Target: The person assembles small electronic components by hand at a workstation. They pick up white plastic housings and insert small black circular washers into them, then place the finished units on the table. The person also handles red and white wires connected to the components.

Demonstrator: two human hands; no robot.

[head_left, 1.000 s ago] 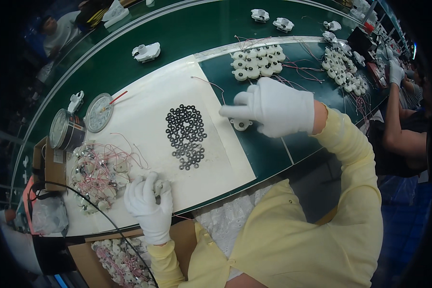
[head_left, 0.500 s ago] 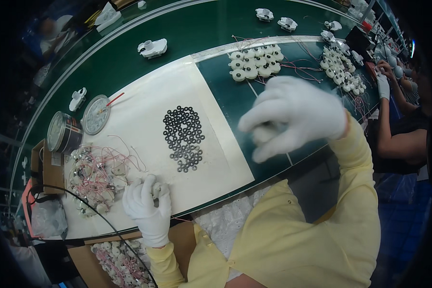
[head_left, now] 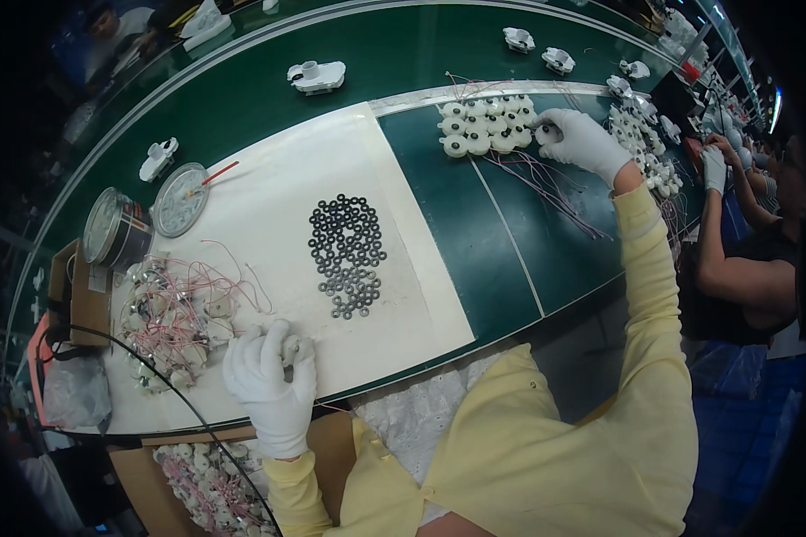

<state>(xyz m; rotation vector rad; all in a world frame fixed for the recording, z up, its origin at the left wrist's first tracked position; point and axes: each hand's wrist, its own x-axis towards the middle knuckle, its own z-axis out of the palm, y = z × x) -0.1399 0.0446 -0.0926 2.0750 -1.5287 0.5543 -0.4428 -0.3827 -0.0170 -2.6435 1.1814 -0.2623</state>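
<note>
White gloves cover both hands. Near the table's front edge, my left hand (head_left: pixel 273 380) pinches a small whitish part (head_left: pixel 294 349) between thumb and fingers; its details are too small to make out. My right hand (head_left: pixel 584 148) reaches to the far right, its fingers closed on a round white wired part (head_left: pixel 547 134) with a dark centre. That part is at the right end of a block of similar white parts (head_left: pixel 477 141) set in rows. Pinkish wires (head_left: pixel 555 192) trail toward me from there. Left of centre, many small black rings (head_left: pixel 345 228) lie on the white sheet (head_left: pixel 412 313).
A tangled heap of wired parts (head_left: pixel 175 322) lies at left, by a tin (head_left: pixel 116 233) and a round lid (head_left: pixel 181 201) with a red stick. Below is a cardboard box (head_left: pixel 139 479) of parts. White housings (head_left: pixel 316 77) stand on the green belt. A co-worker (head_left: pixel 752 242) works at right.
My right hand has moved away from me, from above the green mat to the right end of the rows, carrying the white part. My left hand stays nearly where it was.
</note>
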